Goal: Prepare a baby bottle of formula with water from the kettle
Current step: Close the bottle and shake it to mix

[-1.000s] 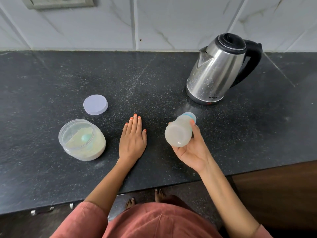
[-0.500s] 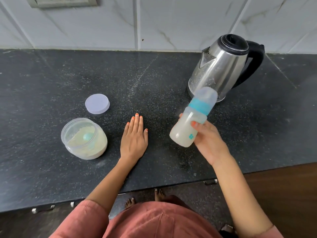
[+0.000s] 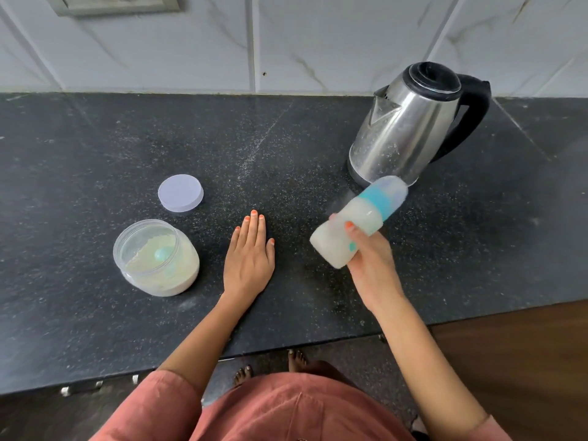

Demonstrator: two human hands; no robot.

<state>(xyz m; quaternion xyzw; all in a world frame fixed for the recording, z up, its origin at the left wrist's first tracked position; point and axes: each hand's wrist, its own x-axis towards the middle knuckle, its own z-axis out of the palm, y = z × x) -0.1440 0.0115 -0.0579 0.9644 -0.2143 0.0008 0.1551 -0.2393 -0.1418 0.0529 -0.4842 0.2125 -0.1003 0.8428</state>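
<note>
Your right grip [image 3: 372, 265] holds the capped baby bottle [image 3: 362, 214] tilted, likely for mixing; your left grip [image 3: 249, 259] rests flat on the tabletop [image 3: 318, 138].

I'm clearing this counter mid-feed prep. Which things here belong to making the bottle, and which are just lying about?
Job in hand: baby bottle, gripped tilted by the right hand; kettle; open formula tub with scoop inside; tub lid, lying apart.
Lying about: wall switch plate; left hand, idle, flat on the counter.
</note>
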